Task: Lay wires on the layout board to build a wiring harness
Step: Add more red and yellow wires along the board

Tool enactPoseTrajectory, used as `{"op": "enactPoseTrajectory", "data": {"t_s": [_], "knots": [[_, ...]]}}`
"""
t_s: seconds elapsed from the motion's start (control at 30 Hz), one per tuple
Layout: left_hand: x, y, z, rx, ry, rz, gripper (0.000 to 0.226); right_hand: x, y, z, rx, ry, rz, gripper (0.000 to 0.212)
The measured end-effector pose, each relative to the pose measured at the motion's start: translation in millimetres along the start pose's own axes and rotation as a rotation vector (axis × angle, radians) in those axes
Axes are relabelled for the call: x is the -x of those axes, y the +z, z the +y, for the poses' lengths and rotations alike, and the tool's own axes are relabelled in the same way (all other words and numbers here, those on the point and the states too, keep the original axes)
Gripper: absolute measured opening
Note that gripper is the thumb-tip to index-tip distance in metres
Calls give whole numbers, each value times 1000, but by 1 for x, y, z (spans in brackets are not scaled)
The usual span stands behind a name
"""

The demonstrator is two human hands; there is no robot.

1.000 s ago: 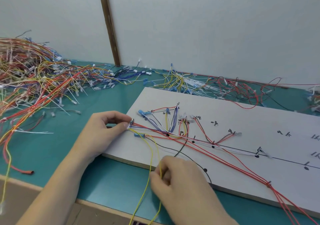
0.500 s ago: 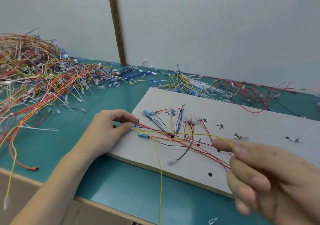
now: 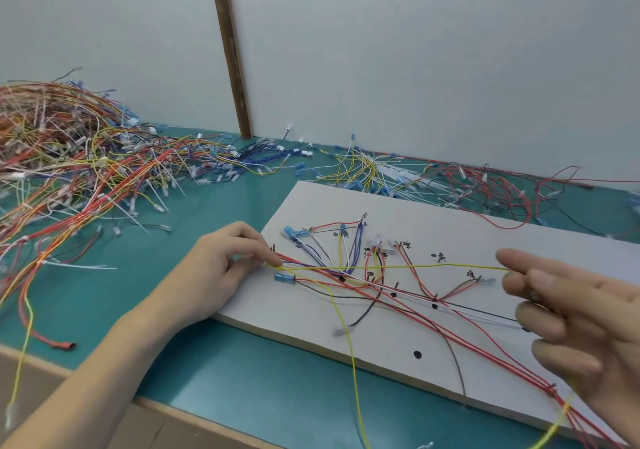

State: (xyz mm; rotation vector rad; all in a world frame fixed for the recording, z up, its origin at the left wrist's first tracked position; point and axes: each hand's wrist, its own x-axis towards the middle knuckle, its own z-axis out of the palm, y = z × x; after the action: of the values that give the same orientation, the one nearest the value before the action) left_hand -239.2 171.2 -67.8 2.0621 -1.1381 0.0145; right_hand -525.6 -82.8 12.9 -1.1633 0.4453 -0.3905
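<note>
A white layout board (image 3: 450, 227) lies on the teal table, marked with black dots and written labels. Red, blue, white and black wires (image 3: 408, 305) are spread across it. My left hand (image 3: 221, 268) pinches the wire ends at the board's left edge. A yellow wire (image 3: 415, 267) runs taut from that pinch rightward to my right hand (image 3: 568, 320), which grips it between thumb and forefinger above the board, the other fingers spread. A second yellow wire (image 3: 349, 351) hangs from the left pinch down over the board's front edge.
A big tangled heap of loose wires (image 3: 69, 171) fills the table's left. More yellow, white and red wires (image 3: 450, 185) lie behind the board along the wall. The table's wooden front edge (image 3: 166, 410) runs below my left arm.
My right hand rose from the board's front edge and drew the yellow wire out to the right, pulling it taut. My left hand kept its pinch at the board's left edge.
</note>
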Motion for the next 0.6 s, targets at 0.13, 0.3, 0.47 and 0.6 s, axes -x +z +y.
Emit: {"op": "enactPoseTrajectory", "data": {"t_s": [0.13,0.3,0.47,0.6], "knots": [[-3,-2,0,7,-12,-21,51,3,-13,-3,264,37,0,84],[-15,-14,7,-23,-41,-113,43,-2,-23,-4,524,-18,85,71],[-24,-20,12,-81,-47,-183,35,-5,-28,7,691,-94,173,29],[-19,-19,10,-50,-63,-152,29,-6,-41,16,736,9,189,20]]}}
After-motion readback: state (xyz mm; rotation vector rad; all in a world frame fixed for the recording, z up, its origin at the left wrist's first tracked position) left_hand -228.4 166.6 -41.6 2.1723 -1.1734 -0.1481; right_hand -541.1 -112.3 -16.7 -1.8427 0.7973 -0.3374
